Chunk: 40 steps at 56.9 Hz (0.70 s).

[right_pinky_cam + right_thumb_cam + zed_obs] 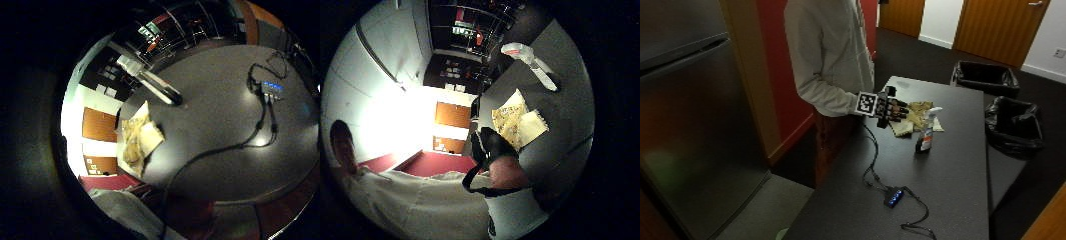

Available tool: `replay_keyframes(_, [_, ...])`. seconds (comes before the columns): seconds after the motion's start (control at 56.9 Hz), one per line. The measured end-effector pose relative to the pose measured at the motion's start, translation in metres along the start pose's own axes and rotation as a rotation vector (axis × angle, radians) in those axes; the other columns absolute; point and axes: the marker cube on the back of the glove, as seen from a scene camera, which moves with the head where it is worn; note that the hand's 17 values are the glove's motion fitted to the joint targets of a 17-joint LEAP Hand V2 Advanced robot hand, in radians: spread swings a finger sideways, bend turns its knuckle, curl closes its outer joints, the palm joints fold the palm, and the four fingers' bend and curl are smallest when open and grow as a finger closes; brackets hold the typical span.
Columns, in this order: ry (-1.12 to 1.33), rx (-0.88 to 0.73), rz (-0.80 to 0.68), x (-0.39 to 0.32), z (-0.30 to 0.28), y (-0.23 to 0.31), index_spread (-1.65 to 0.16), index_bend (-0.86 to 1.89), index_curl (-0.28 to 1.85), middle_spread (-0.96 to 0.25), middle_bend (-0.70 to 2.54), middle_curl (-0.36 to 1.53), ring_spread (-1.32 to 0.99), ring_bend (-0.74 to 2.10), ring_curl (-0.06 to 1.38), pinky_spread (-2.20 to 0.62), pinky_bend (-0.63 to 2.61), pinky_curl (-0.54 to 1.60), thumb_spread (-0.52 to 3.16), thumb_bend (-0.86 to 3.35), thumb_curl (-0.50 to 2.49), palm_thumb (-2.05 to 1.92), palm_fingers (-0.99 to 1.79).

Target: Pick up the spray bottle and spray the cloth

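right hand (891,109) above cloth (914,123), spray bottle (927,131) beside.

The spray bottle (926,131) stands upright on the table (953,170), just beside the crumpled cloth (911,120), which lies nearer the person. The gloved right hand (889,107) hovers above the table's edge beside the cloth, touching neither. Two bins (986,77) sit on the floor beyond the table.
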Motion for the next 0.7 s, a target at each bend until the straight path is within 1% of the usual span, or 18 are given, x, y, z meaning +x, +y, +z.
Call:
replay_keyframes(0.035, [-0.002, 0.049, 0.011, 0.005, 0.008, -0.009, -0.28, 0.11, 0.21, 0.01, 0.21, 0.33, 0.01, 0.35, 0.29, 0.19, 0.39, 0.36, 0.98, -0.03, 0.37, 0.6, 0.1])
replay_keyframes(0.158, [-0.037, 0.039, 0.051, 0.012, 0.023, -0.016, -0.29, 0.09, 0.19, 0.01, 0.22, 0.34, 0.01, 0.37, 0.29, 0.17, 0.42, 0.37, 0.97, -0.03, 0.37, 0.58, 0.08])
replay_keyframes(0.369, [-0.085, 0.084, 0.078, 0.018, 0.034, -0.04, -0.31, 0.11, 0.18, 0.01, 0.23, 0.35, 0.0, 0.4, 0.3, 0.16, 0.45, 0.37, 0.95, -0.03, 0.36, 0.57, 0.06])
replay_keyframes(0.703, [-0.175, 0.067, 0.156, 0.035, 0.066, -0.073, -0.31, 0.12, 0.18, 0.01, 0.25, 0.35, -0.01, 0.41, 0.3, 0.13, 0.47, 0.36, 0.94, -0.03, 0.36, 0.57, 0.05])
